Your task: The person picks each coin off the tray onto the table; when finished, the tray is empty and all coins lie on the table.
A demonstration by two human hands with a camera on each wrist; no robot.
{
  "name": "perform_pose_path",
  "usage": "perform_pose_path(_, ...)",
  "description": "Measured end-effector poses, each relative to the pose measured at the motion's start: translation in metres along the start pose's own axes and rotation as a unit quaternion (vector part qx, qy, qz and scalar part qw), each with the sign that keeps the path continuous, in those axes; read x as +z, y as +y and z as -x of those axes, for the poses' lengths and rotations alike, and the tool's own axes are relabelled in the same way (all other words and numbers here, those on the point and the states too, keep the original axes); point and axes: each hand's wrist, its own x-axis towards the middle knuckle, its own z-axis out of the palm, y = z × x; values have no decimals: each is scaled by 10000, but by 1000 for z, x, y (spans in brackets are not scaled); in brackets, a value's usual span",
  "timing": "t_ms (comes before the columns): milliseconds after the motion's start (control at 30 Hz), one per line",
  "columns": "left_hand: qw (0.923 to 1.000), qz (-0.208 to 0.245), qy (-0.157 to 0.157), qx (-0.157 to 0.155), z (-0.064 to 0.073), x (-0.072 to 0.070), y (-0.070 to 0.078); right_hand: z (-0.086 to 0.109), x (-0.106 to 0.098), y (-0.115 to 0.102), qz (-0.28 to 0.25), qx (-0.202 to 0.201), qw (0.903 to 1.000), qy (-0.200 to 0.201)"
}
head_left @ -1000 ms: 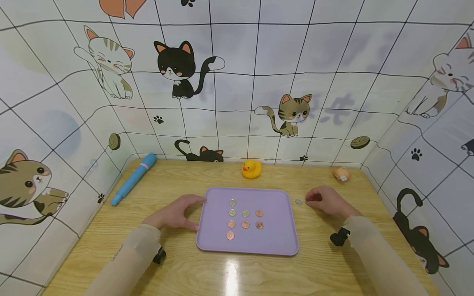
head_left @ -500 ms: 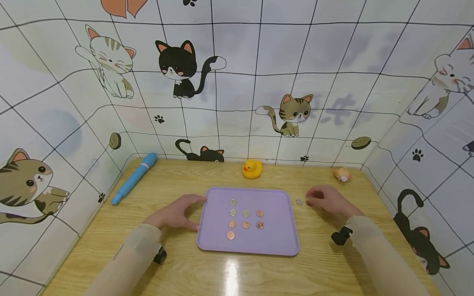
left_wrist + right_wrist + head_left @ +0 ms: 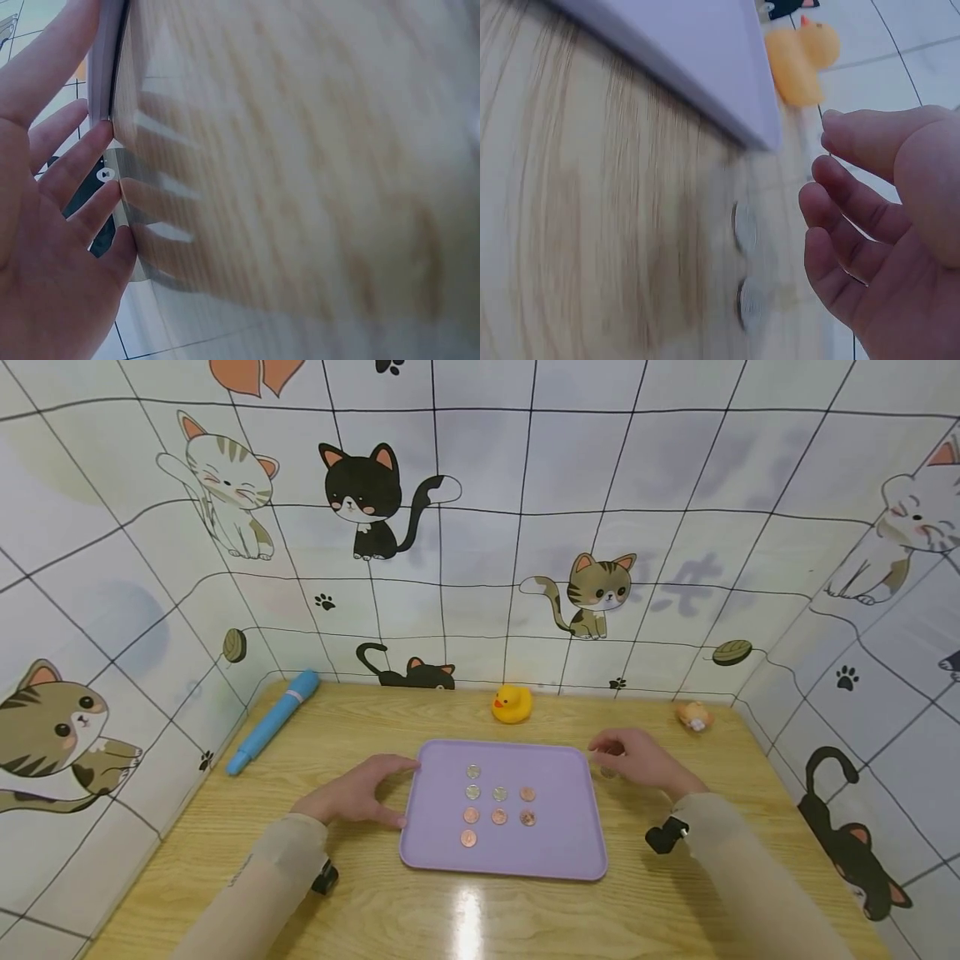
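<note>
My left hand (image 3: 358, 791) spans the left edge of a lilac tray (image 3: 435, 852), with thumb and fingertips touching its rim. Several silver and copper coins lie flat in rows on the tray, among them a silver coin (image 3: 472, 792) and a copper coin (image 3: 468, 838). Beside the tray's far right corner is my right hand (image 3: 637, 762), its fingers bent and thumb near them. Whether a coin sits between those fingertips is hidden. Below this hand, the right wrist view has two silver coins, a nearer coin (image 3: 745, 227) and another coin (image 3: 751, 304), on the table.
A yellow rubber duck (image 3: 512, 704) stands behind the tray. At the back right of the wooden table (image 3: 360, 893) is a small orange-and-white figure (image 3: 695, 717). A blue stick-like object (image 3: 273, 722) lies at the left. Cat-patterned sheeting rises behind and on both sides.
My right hand has shifted left toward the tray, over the silver coin beside it. The left hand, tray and coins on the tray stay in place.
</note>
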Motion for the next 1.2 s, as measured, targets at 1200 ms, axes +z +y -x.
perform_pose_path(1200,10000,37,45,46,1,0,1,-83,88,-107,195,-827,9870,-1361)
